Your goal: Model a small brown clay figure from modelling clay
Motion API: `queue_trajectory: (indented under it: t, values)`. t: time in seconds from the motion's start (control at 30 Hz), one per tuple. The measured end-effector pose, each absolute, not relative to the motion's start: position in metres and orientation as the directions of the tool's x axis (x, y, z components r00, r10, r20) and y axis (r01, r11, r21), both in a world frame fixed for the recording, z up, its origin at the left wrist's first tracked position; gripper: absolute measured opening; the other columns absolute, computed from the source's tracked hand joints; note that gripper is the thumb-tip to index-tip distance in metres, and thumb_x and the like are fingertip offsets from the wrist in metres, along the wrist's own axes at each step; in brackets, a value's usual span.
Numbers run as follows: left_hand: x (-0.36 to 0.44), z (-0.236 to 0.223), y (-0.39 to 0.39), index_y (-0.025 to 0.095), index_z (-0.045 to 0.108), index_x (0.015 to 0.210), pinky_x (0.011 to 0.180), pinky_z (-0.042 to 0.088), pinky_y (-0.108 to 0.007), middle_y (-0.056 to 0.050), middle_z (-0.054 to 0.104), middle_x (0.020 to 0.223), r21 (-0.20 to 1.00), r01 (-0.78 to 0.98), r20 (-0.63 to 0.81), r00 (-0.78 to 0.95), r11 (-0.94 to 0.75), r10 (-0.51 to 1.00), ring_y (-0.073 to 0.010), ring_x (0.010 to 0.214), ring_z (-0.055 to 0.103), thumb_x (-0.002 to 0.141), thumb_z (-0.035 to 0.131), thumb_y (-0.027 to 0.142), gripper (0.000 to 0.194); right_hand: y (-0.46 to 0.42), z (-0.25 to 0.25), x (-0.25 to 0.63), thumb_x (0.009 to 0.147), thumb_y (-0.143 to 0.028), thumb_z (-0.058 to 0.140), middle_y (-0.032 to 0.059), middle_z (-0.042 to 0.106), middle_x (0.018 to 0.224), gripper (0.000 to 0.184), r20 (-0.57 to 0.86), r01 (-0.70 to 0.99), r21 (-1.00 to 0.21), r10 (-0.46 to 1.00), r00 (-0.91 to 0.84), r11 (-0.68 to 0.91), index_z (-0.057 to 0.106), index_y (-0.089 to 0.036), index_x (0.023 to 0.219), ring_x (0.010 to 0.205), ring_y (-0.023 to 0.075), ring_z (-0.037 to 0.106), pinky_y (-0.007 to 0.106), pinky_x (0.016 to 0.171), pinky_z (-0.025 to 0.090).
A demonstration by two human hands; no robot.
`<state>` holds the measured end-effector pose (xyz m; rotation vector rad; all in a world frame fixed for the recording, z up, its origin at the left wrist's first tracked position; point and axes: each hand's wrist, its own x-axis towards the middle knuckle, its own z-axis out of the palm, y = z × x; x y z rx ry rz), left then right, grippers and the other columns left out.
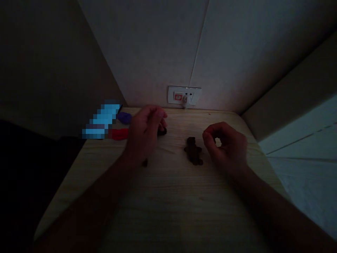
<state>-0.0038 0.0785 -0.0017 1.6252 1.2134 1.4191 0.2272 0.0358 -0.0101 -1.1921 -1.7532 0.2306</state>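
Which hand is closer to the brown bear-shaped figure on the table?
Right: the right hand is just to the right of the bear-shaped figure; the left hand is farther off, to its left.

Both hands and both forearms are bare.

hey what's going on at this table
A person's left hand is by a dark lump on a wooden table, near a red piece and a purple piece. The right hand is curled beside a dark bear-shaped figure lying between the two. The light is dim, so I can't tell whether either hand holds anything.
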Motion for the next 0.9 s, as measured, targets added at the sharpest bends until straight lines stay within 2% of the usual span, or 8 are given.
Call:
queue_trajectory:
  t: [0.07, 0.13, 0.23, 0.4, 0.53, 0.7, 0.9]
  values:
    - [-0.021, 0.004, 0.091, 0.022, 0.069, 0.087, 0.070, 0.056, -0.028, -0.002, 0.073, 0.084, 0.836, 0.437, 0.382, -0.031, -0.331, 0.923, -0.0165, 0.075, 0.068, 0.096, 0.063, 0.033, 0.015, 0.036, -0.012, 0.227, 0.088, -0.013, 0.066, -0.0017, 0.066, 0.071, 0.012, 0.593, 0.605, -0.611, 0.801, -0.077, 0.511, 0.063, -0.024, 0.084, 0.061, 0.0139, 0.061, 0.027, 0.058, 0.050]
    - [-0.035, 0.005, 0.100, 0.022, 0.072, 0.084, 0.077, 0.057, -0.033, -0.005, 0.076, 0.094, 0.734, 0.608, 0.340, 0.058, -0.303, 0.939, -0.0207, 0.086, 0.070, 0.090, 0.068, 0.031, 0.012, 0.036, -0.013, 0.227, 0.088, -0.013, 0.066, -0.0020, 0.066, 0.071, 0.011, 0.591, 0.601, -0.604, 0.800, -0.102, 0.523, 0.063, -0.023, 0.084, 0.061, 0.0130, 0.060, 0.027, 0.058, 0.049]
    - [-0.047, 0.001, 0.107, 0.020, 0.075, 0.083, 0.081, 0.057, -0.037, -0.007, 0.078, 0.097, 0.668, 0.678, 0.262, 0.170, -0.306, 0.950, -0.0236, 0.091, 0.071, 0.087, 0.067, 0.030, 0.013, 0.036, -0.012, 0.226, 0.087, -0.013, 0.066, -0.0023, 0.065, 0.069, 0.010, 0.589, 0.601, -0.601, 0.801, -0.113, 0.527, 0.063, -0.022, 0.082, 0.060, 0.0121, 0.059, 0.026, 0.057, 0.048]
    - [-0.047, -0.012, 0.109, 0.022, 0.078, 0.081, 0.076, 0.056, -0.036, -0.006, 0.079, 0.093, 0.689, 0.654, 0.222, 0.220, -0.312, 0.950, -0.0227, 0.083, 0.072, 0.085, 0.070, 0.031, 0.013, 0.036, -0.012, 0.226, 0.087, -0.014, 0.066, -0.0022, 0.065, 0.069, 0.009, 0.583, 0.610, -0.597, 0.804, -0.116, 0.521, 0.064, -0.021, 0.082, 0.060, 0.0122, 0.058, 0.026, 0.058, 0.048]
    - [-0.045, -0.017, 0.110, 0.023, 0.079, 0.076, 0.073, 0.056, -0.035, -0.005, 0.080, 0.083, 0.782, 0.581, 0.198, 0.111, -0.225, 0.974, -0.0223, 0.077, 0.073, 0.078, 0.078, 0.025, 0.002, 0.036, -0.012, 0.225, 0.087, -0.014, 0.066, -0.0015, 0.065, 0.069, 0.009, 0.575, 0.607, -0.604, 0.810, -0.117, 0.516, 0.064, -0.021, 0.082, 0.060, 0.0129, 0.059, 0.027, 0.058, 0.049]
    - [-0.040, -0.018, 0.110, 0.020, 0.073, 0.077, 0.068, 0.058, -0.030, -0.003, 0.077, 0.078, 0.911, 0.396, 0.125, -0.002, -0.114, 0.992, -0.0182, 0.071, 0.071, 0.065, 0.084, 0.011, 0.018, 0.035, -0.012, 0.225, 0.087, -0.016, 0.066, -0.0009, 0.066, 0.070, 0.008, 0.575, 0.606, -0.606, 0.811, -0.113, 0.514, 0.064, -0.022, 0.082, 0.061, 0.0139, 0.059, 0.028, 0.058, 0.049]
    - [-0.040, -0.019, 0.110, 0.019, 0.073, 0.075, 0.063, 0.057, -0.030, -0.003, 0.077, 0.074, 0.916, 0.386, 0.121, -0.005, -0.110, 0.993, -0.0187, 0.069, 0.071, 0.064, 0.083, 0.011, 0.017, 0.035, -0.011, 0.225, 0.088, -0.015, 0.065, -0.0011, 0.066, 0.069, 0.009, 0.570, 0.609, -0.600, 0.811, -0.130, 0.519, 0.064, -0.022, 0.082, 0.060, 0.0139, 0.059, 0.028, 0.058, 0.048]
